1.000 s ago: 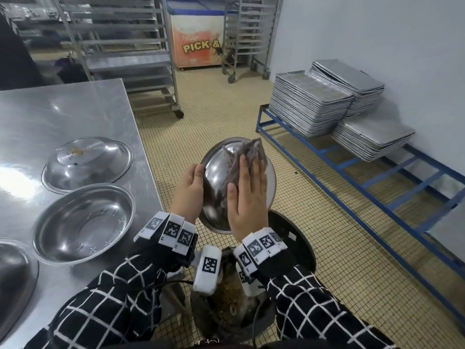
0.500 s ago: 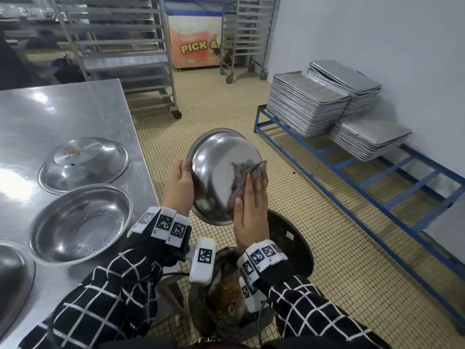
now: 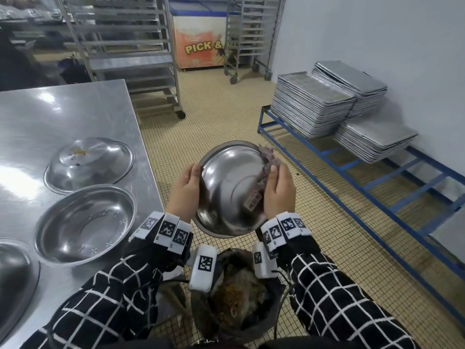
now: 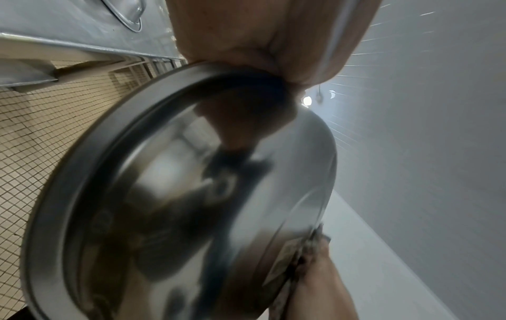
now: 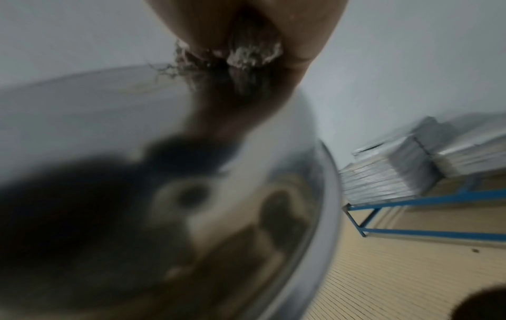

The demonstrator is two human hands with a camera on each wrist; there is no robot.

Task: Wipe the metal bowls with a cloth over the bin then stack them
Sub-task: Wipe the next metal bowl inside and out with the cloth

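Kitchen floor of small beige tiles runs between a steel table (image 3: 63, 117) on the left and a blue rack of stacked baking trays (image 3: 314, 107) against the right wall.

Current position of the work piece: one metal bowl (image 3: 231, 187) is held in the air, tilted, directly above the bin (image 3: 273, 316), which stands on the floor just beside the near right corner of the table.

Grip state:
- The left hand (image 3: 185, 191) pinches the bowl's left rim, thumb on the inner side; the left wrist view confirms the rim clamped in the hand.
- The right hand (image 3: 278, 191) is curled round a bunched grey cloth (image 3: 264, 170) and presses it against the bowl's right rim. A tag with a barcode hangs from the cloth over the bowl's inner surface.

Progress, as a judgement:
- Wiping of this bowl is under way; its inner surface looks shiny, so this bowl may be close to finished.
- On the table, an upturned bowl (image 3: 89, 161) at the far end carries brown residue and appears unwiped.
- An upright bowl (image 3: 85, 222) sits nearer, and a third bowl (image 3: 15, 280) is cut off at the near left edge. Whether either has been wiped cannot be told.
- No stack is visible; stacking remains to be done.
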